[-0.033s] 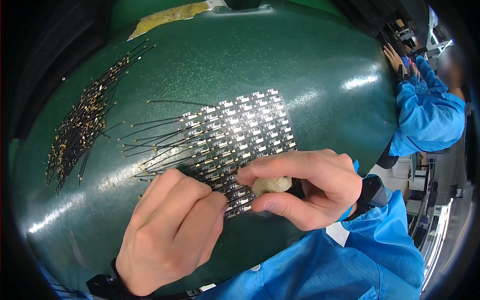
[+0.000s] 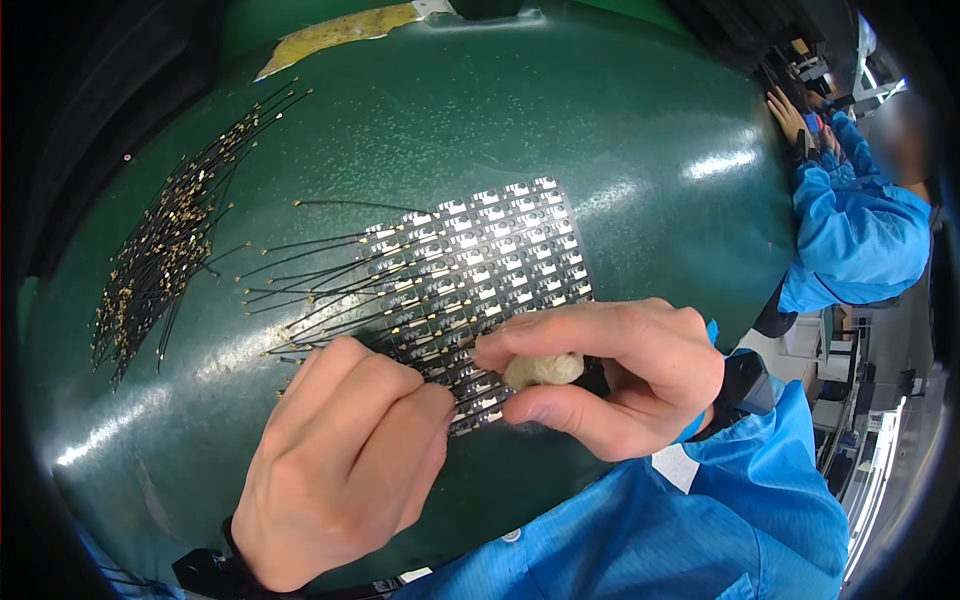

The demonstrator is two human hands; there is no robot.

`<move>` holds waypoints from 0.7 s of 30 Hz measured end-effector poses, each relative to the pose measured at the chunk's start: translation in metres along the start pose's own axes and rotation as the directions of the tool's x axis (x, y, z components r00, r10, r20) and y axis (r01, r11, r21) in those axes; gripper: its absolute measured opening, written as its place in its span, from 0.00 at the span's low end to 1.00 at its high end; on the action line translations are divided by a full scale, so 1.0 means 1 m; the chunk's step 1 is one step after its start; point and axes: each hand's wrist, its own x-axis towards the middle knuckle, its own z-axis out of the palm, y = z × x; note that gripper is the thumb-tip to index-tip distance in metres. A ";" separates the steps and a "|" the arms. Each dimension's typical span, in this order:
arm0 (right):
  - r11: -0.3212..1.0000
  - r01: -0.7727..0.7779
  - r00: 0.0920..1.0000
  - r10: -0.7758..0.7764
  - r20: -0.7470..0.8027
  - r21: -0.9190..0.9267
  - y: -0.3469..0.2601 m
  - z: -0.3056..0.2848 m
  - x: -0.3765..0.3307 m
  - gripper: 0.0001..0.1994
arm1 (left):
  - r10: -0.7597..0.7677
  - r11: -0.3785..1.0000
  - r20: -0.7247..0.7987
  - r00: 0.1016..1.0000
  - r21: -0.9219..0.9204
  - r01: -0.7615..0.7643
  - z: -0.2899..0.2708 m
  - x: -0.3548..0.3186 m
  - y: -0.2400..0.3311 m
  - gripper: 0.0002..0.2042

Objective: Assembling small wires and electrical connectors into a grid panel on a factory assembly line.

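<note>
A sheet of small black-and-white parts in rows (image 2: 510, 245) lies on the green work surface, apparently circuit boards. Thin black cables with gold-coloured ends (image 2: 310, 250) reach leftward from its left half. My left hand (image 2: 345, 455) is closed over the sheet's lower left edge, its fingers bent and pressed together. What its fingertips hold is hidden behind the knuckles. Over the lower right part of the sheet, my right hand (image 2: 620, 375) grips a pale beige, rounded lump (image 2: 545, 371) between thumb and fingers. The lump's far side is hidden, and both sets of fingertips are close together.
A loose pile of similar black cables (image 2: 175, 235) lies on the green mat (image 2: 350, 130) to the left. Yellow worn tape (image 2: 335, 38) marks the far edge. At right, another person in a blue sleeve (image 2: 860, 240) has hands (image 2: 790, 118) at the table edge.
</note>
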 end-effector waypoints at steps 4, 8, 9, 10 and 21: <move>1.000 0.012 1.000 -0.012 0.013 -0.001 0.003 -0.003 0.002 0.20 | -0.008 1.000 0.004 1.000 -0.025 0.009 0.000 0.002 -0.001 0.14; 1.000 0.011 1.000 -0.010 0.025 -0.004 0.003 -0.004 0.002 0.20 | -0.019 0.999 0.002 1.000 -0.028 0.019 0.001 0.003 -0.001 0.14; 1.000 0.008 1.000 -0.008 0.030 -0.003 0.003 -0.004 0.002 0.21 | -0.016 0.999 0.003 1.000 -0.032 0.016 0.000 0.003 -0.001 0.14; 1.000 0.006 0.999 -0.006 0.032 -0.001 0.005 -0.001 0.001 0.21 | -0.013 0.999 0.005 1.000 -0.036 0.013 0.000 0.003 -0.002 0.14; 0.999 -0.005 0.995 0.009 -0.104 0.041 0.008 0.006 -0.001 0.18 | 0.003 1.000 0.004 1.000 -0.030 -0.003 0.001 0.003 -0.004 0.14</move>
